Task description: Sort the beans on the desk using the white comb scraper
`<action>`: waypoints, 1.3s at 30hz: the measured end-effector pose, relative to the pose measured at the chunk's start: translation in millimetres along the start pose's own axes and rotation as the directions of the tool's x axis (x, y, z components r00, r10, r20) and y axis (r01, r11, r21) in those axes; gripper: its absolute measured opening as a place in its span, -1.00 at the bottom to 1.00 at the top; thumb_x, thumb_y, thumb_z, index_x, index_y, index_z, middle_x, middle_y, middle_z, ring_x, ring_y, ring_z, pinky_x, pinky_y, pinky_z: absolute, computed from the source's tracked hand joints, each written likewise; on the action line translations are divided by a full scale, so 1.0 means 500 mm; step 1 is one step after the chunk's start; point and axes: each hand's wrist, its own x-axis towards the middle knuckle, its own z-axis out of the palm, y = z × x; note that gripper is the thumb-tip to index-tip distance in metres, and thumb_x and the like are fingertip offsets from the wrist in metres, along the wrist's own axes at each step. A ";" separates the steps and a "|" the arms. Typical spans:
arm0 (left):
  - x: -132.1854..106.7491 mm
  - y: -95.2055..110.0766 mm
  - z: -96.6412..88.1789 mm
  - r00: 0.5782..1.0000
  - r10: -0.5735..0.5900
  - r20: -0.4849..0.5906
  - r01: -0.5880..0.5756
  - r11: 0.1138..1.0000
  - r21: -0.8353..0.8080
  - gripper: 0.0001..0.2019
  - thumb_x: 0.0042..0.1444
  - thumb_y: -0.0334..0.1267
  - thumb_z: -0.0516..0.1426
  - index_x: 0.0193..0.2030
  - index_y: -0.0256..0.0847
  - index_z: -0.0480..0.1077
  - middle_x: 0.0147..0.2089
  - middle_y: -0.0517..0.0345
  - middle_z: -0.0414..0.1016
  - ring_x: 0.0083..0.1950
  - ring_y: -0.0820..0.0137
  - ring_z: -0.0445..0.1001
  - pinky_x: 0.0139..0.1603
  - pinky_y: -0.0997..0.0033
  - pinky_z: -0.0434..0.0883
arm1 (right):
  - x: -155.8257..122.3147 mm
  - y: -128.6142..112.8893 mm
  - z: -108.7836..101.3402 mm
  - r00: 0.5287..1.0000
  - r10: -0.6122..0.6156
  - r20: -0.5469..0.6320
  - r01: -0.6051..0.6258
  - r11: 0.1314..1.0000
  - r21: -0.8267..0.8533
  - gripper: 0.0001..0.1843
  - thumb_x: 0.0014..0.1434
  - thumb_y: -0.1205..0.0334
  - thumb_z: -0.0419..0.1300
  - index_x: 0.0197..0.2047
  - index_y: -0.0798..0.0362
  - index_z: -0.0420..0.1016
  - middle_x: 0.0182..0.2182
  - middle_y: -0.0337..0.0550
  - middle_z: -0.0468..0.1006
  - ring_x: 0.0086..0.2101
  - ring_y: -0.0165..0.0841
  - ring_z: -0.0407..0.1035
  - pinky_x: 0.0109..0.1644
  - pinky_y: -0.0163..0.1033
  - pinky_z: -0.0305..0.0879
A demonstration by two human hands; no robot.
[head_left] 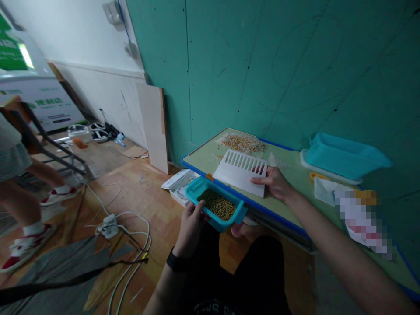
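Observation:
My left hand [192, 223] grips the near rim of a turquoise plastic box [221, 225], held just below the front edge of the table. Inside it lie dark green beans [210, 197] on the left and yellow soybeans [225, 208] on the right. My right hand [277, 183] is closed on the right side of a white slotted plastic board [234, 177], its thumb on top. The board rests tilted at the table's front edge, slots toward the back. Behind it, more soybeans [243, 142] are spread over the tabletop among whitish bits.
The pale green table [295, 205] with blue edging stands against a green wall. A turquoise basin [348, 155] sits on its right, near a white cloth [323, 188]. An open white box [180, 188] is below the table's left end. Cables and a power strip [108, 226] lie on the floor; a person's legs [22, 192] show left.

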 end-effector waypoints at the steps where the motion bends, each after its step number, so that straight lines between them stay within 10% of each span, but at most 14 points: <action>1: -0.002 0.000 0.002 1.000 -0.004 -0.005 0.004 1.000 0.000 -0.56 -0.16 0.06 0.42 -0.45 -0.20 0.34 -0.62 0.34 0.35 -0.60 0.52 0.34 -0.56 0.54 0.29 | -0.001 0.001 0.004 1.000 -0.006 0.017 0.006 1.000 0.007 -0.50 -0.40 0.14 0.59 -0.31 0.06 0.63 -0.30 -0.10 0.69 -0.34 -0.19 0.53 -0.21 -0.12 0.43; 15: -0.022 -0.002 0.011 0.999 -0.042 -0.015 0.042 0.999 -0.001 -0.53 -0.16 0.08 0.43 -0.50 -0.22 0.33 -0.61 0.27 0.41 -0.60 0.50 0.39 -0.54 0.53 0.33 | -0.006 0.004 0.031 0.989 -0.006 0.148 0.003 1.000 0.020 -0.49 -0.31 0.13 0.57 -0.25 0.07 0.61 -0.25 -0.10 0.69 -0.29 -0.23 0.53 -0.15 -0.13 0.43; 24: -0.048 0.014 0.017 0.999 -0.024 0.033 0.023 0.999 0.023 -0.59 -0.09 0.04 0.41 -0.42 -0.23 0.41 -0.55 0.25 0.44 -0.54 0.50 0.40 -0.48 0.54 0.35 | 0.059 0.014 0.005 0.922 -0.192 -0.335 0.210 0.978 0.016 -0.44 -0.24 -0.11 0.49 -0.22 0.02 0.53 -0.24 -0.09 0.67 -0.24 -0.16 0.53 -0.21 -0.12 0.42; 39: -0.047 0.005 0.003 0.992 -0.039 0.123 0.030 0.997 0.070 -0.56 -0.05 0.08 0.39 -0.42 -0.22 0.34 -0.58 0.30 0.39 -0.59 0.53 0.38 -0.55 0.56 0.36 | 0.215 0.032 0.029 0.855 -0.248 -0.455 0.214 0.969 -0.125 -0.51 -0.23 -0.01 0.43 -0.23 0.09 0.57 -0.19 0.03 0.67 -0.17 -0.10 0.54 -0.16 -0.10 0.44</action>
